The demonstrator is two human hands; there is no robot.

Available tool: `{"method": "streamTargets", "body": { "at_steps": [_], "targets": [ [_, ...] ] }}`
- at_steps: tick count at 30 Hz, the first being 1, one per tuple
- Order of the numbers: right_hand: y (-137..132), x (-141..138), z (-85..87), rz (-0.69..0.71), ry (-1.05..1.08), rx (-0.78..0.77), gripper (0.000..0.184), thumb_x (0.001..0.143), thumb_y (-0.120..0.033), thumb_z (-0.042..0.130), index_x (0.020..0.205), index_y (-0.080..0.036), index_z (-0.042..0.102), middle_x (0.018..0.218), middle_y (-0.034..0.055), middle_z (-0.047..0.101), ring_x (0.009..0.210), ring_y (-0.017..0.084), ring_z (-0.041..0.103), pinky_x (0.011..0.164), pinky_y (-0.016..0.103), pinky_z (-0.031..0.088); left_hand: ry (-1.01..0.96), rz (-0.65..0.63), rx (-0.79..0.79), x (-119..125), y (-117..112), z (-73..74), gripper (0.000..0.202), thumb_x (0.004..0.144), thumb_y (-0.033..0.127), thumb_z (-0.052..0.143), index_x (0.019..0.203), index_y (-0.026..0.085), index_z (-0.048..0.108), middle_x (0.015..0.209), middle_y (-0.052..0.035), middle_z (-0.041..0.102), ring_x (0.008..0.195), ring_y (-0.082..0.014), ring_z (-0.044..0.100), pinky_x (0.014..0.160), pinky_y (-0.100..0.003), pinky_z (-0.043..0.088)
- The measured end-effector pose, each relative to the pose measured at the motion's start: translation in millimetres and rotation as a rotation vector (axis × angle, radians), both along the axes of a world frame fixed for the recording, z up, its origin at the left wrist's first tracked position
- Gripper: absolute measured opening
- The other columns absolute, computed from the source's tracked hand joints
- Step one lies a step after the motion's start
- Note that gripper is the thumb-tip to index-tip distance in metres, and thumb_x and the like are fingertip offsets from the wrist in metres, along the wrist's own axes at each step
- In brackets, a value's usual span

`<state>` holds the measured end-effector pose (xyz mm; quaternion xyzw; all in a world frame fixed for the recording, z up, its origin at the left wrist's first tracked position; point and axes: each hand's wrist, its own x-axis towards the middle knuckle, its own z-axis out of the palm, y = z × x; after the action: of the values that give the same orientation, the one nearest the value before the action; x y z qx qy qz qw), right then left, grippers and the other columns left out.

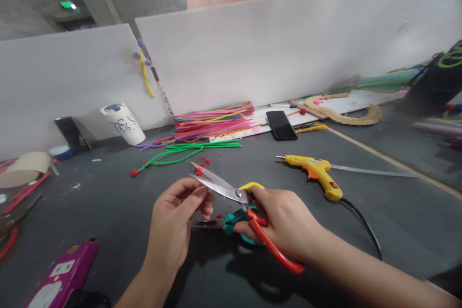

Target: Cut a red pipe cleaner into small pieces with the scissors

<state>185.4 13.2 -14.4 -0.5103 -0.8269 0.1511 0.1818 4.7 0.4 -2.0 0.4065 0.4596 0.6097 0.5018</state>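
My right hand (288, 214) grips a pair of scissors (225, 188) with red handles. Their metal blades are parted and point up and left. Close to the blades, my left hand (173, 216) has its thumb and fingertips pinched together; what they hold, if anything, cannot be made out. Beneath the scissors and my right hand lie teal-handled pliers (231, 219), partly hidden. Small red scraps (202, 166) are scattered on the dark table around the blades. Beyond them rests a bunch of green stems (180, 154) with a red ball at one end.
A yellow glue gun (317, 173) with its cord lies right. Behind are a pile of coloured stems (212, 122), a black phone (281, 125), a straw-coloured curved piece (357, 115) and a white cup (122, 122). A purple power strip (65, 272) is front left. White panels (288, 48) border the table.
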Motion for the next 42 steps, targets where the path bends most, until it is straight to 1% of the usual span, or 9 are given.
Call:
{"method": "streamTargets", "body": {
  "at_steps": [3,5,9,14,21,28,35,42],
  "targets": [
    [-1.0,3.2,-5.4,0.024,-0.076,0.059,0.042,0.072,-0.06,0.049,0.075,-0.018,0.052,0.061,0.0025,0.058,0.052,0.018,0.053,0.048,0.025,0.024,0.003,0.011,0.02,-0.4,-1.2,0.9,0.006,0.072,0.015,0.062,0.066,0.015,0.064,0.056,0.0017,0.062,0.046,-0.0053,0.052,0.043,-0.014,0.041],
    [-1.8,5.3,-7.2,0.045,-0.098,0.093,0.04,0.075,-0.058,0.046,0.075,-0.017,0.052,0.061,0.0033,0.059,0.052,0.018,0.054,0.048,0.025,0.024,-0.019,0.019,0.039,-0.9,-2.1,-0.1,0.004,0.071,0.015,0.062,0.068,0.015,0.065,0.057,0.0021,0.061,0.046,-0.0057,0.052,0.043,-0.014,0.041],
    [-2.9,6.9,-7.8,0.067,-0.119,0.135,0.04,0.077,-0.056,0.044,0.073,-0.017,0.051,0.06,0.0036,0.059,0.05,0.018,0.054,0.047,0.026,0.022,-0.083,0.018,0.065,-1.8,-3.1,-2.4,0.004,0.07,0.015,0.064,0.073,0.017,0.066,0.058,0.0021,0.061,0.046,-0.0067,0.053,0.042,-0.016,0.042],
    [-1.4,6.0,-8.4,0.079,-0.137,0.181,0.04,0.079,-0.056,0.042,0.072,-0.017,0.05,0.058,0.0037,0.06,0.05,0.019,0.054,0.047,0.027,0.02,-0.115,0.0,0.077,-1.6,-3.7,-1.4,0.005,0.07,0.014,0.063,0.072,0.017,0.067,0.056,0.0027,0.06,0.045,-0.0062,0.053,0.042,-0.015,0.043],
    [-1.3,7.2,-12.5,0.08,-0.183,0.269,0.04,0.081,-0.055,0.039,0.07,-0.018,0.049,0.055,0.0033,0.058,0.047,0.018,0.053,0.047,0.027,0.018,-0.124,-0.003,0.056,-1.3,-4.0,-1.0,0.002,0.069,0.016,0.065,0.071,0.016,0.066,0.056,0.0024,0.06,0.044,-0.0055,0.053,0.04,-0.014,0.042],
    [-0.9,6.7,-13.7,0.074,-0.189,0.304,0.04,0.082,-0.054,0.038,0.068,-0.018,0.049,0.052,0.0028,0.057,0.045,0.018,0.053,0.046,0.028,0.017,-0.126,-0.02,0.052,-0.8,-2.3,-1.8,0.004,0.072,0.014,0.063,0.069,0.015,0.067,0.056,0.0027,0.06,0.044,-0.0036,0.052,0.041,-0.011,0.041],
    [-0.7,5.2,-12.3,0.071,-0.191,0.331,0.042,0.082,-0.054,0.037,0.066,-0.017,0.049,0.05,0.0029,0.056,0.043,0.018,0.052,0.045,0.027,0.016,-0.145,-0.023,0.037,-1.3,-3.3,-0.4,0.004,0.071,0.015,0.064,0.067,0.014,0.066,0.056,0.002,0.062,0.043,-0.0039,0.053,0.041,-0.012,0.041],
    [-2.3,6.4,-11.5,0.067,-0.193,0.297,0.041,0.082,-0.054,0.038,0.066,-0.018,0.049,0.049,0.0027,0.056,0.042,0.017,0.051,0.045,0.027,0.016,-0.149,-0.027,0.024,-2.7,-3.7,0.6,0.003,0.07,0.016,0.066,0.067,0.014,0.066,0.054,0.0022,0.061,0.043,-0.0042,0.053,0.041,-0.012,0.042]
  ]
}}
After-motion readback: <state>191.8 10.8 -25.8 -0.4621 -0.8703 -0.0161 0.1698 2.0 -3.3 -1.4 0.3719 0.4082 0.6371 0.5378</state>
